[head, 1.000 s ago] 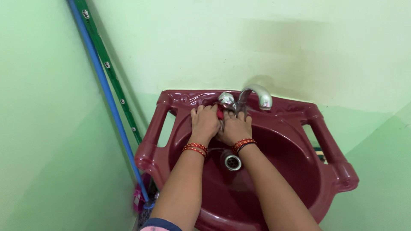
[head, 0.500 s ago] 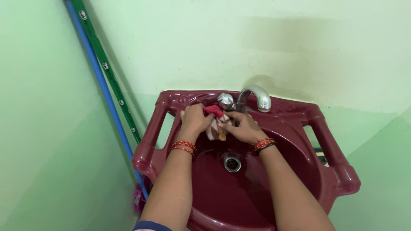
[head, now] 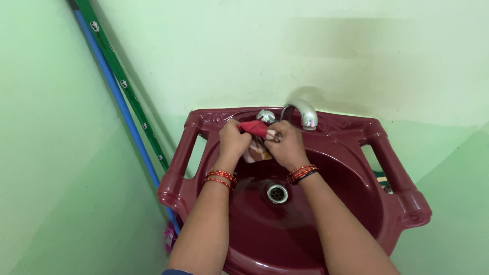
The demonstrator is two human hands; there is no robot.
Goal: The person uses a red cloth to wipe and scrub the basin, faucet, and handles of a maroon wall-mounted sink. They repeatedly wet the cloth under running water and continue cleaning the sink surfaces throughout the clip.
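Observation:
Both hands grip a small wet cloth [head: 256,136], red on top with a pale patterned part hanging below, over a maroon wash basin [head: 356,203]. My left hand [head: 232,145] clutches the cloth's left end. My right hand [head: 286,145] clutches its right end, close beside the left. The cloth sits just in front of the chrome tap [head: 304,112] and its knob [head: 265,115] at the back of the basin. Red bangles ring both wrists. The round metal drain [head: 277,193] lies below the hands.
The basin hangs in a corner of pale green walls. A blue pole [head: 122,112] and a green pole [head: 130,97] lean along the left wall, reaching the floor beside the basin's left edge. Open side slots flank the bowl.
The hands drew apart, pulling the cloth open between them, then came close together again with the cloth bunched higher, nearer the tap.

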